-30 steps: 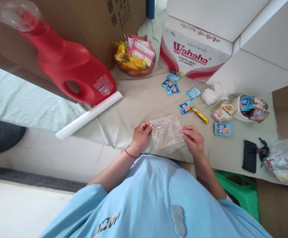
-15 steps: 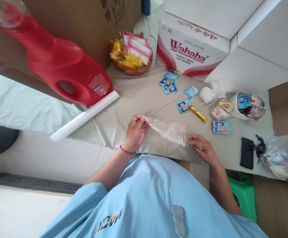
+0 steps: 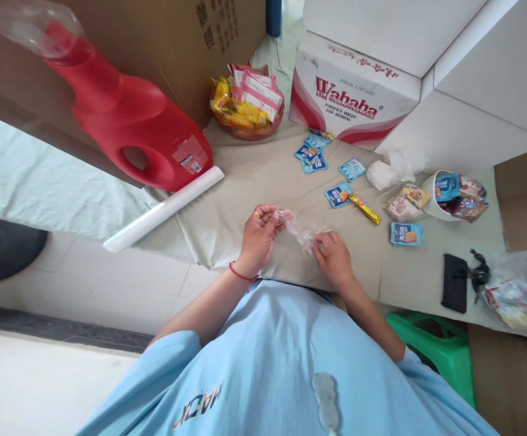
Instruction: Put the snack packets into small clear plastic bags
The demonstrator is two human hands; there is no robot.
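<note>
A clear plastic bag (image 3: 300, 229), crumpled and thin, is stretched between my two hands just above the cloth-covered table. My left hand (image 3: 260, 235) pinches one end of it between thumb and fingers; a ring and a red cord bracelet show on this side. At the other end, my right hand (image 3: 334, 257) grips the bunched plastic with curled fingers. Beyond my hands lie a blue snack packet (image 3: 338, 195) and a thin yellow wrapped bar (image 3: 365, 209), both apart from the bag.
A white roll (image 3: 163, 209) lies beside a big red bottle (image 3: 140, 121) at left. Behind stand a snack basket (image 3: 249, 132) and a Wahaha carton (image 3: 349, 97). At right are a white cup (image 3: 430, 203), a black phone (image 3: 454, 283) and a filled plastic bag (image 3: 520, 293).
My right hand has moved left toward my left hand, and the bag between them has gone from stretched long to shorter and more bunched. The view has shifted slightly.
</note>
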